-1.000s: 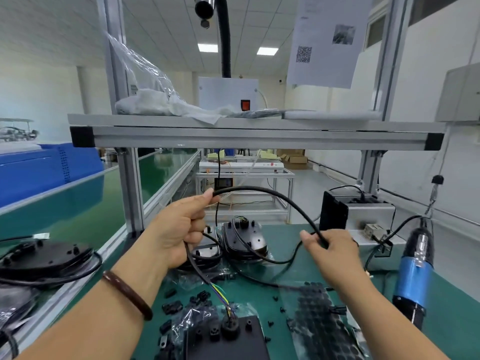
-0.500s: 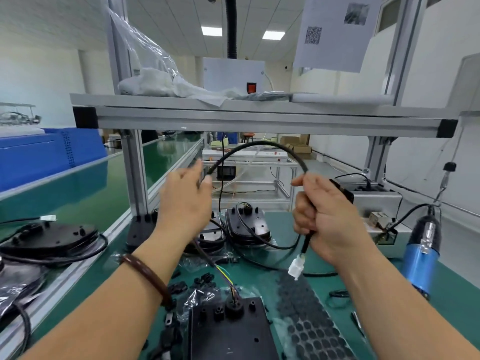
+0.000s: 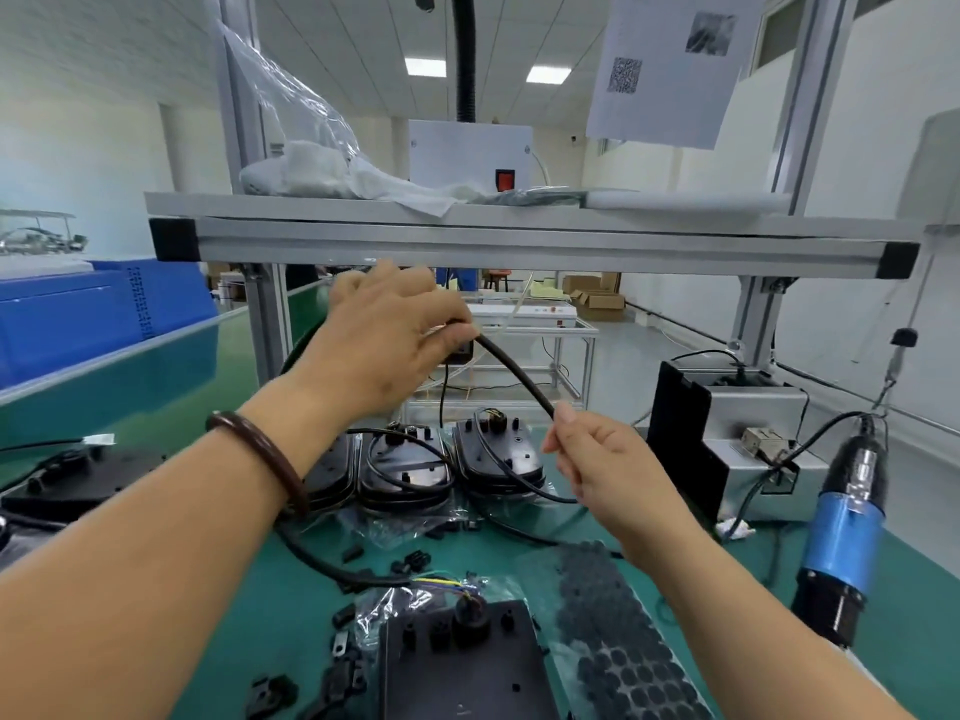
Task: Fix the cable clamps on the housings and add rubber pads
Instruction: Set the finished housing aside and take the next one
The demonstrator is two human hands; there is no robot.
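Aloft, both hands drew a thick black round cable [image 3: 511, 374] taut over the green bench [image 3: 270, 615].
The left hand [image 3: 384, 340] had its fingers curled round the cable and the right hand [image 3: 597, 459] seemingly pinched it lower, probably to gather slack. Its flat black plastic housing [image 3: 457, 662] lay below, beside the dark sheet of round rubber pads [image 3: 618, 646].
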